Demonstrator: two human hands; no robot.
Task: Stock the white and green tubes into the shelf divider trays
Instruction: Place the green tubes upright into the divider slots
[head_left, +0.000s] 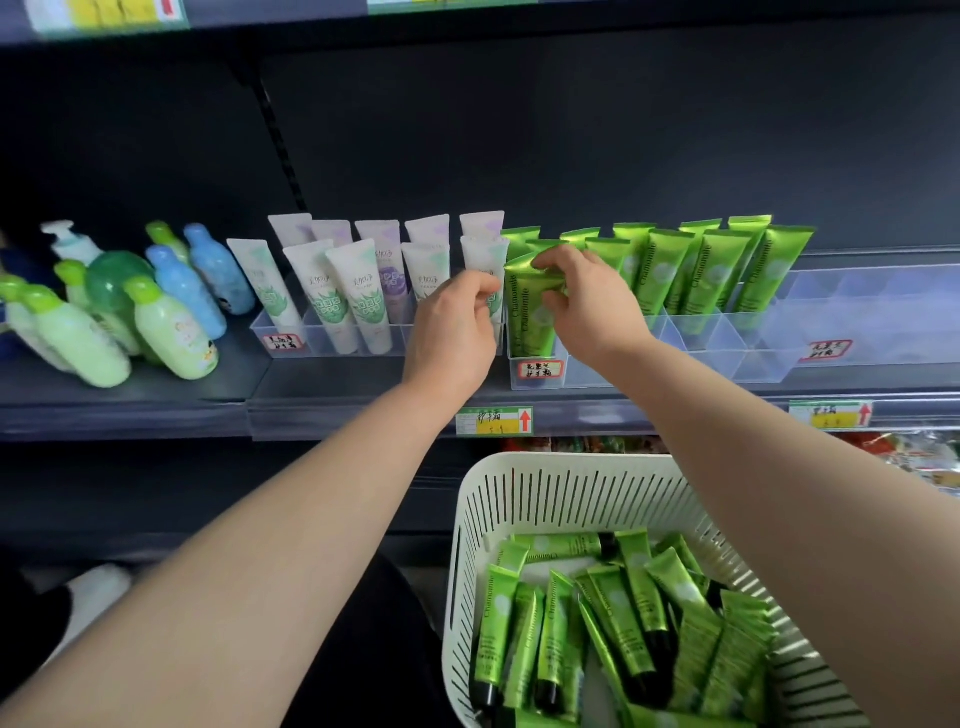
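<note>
Several white tubes (358, 296) stand upright in a clear divider tray (311, 340) on the shelf. To their right, green tubes (717, 273) fill another clear tray (727, 358). My right hand (582, 296) pinches the top edge of a green tube (527, 312) standing in the front left slot of that tray. My left hand (457, 332) rests its fingers against the white tube (485, 254) just left of it. A white slotted basket (571, 499) below holds several loose green tubes (623, 623).
Green, blue and white bottles (161, 306) crowd the shelf at the left. Empty clear slots (857, 306) lie at the far right of the green tray. Price labels (493, 422) line the shelf's front edge. Packaged goods sit on the lower shelf at right.
</note>
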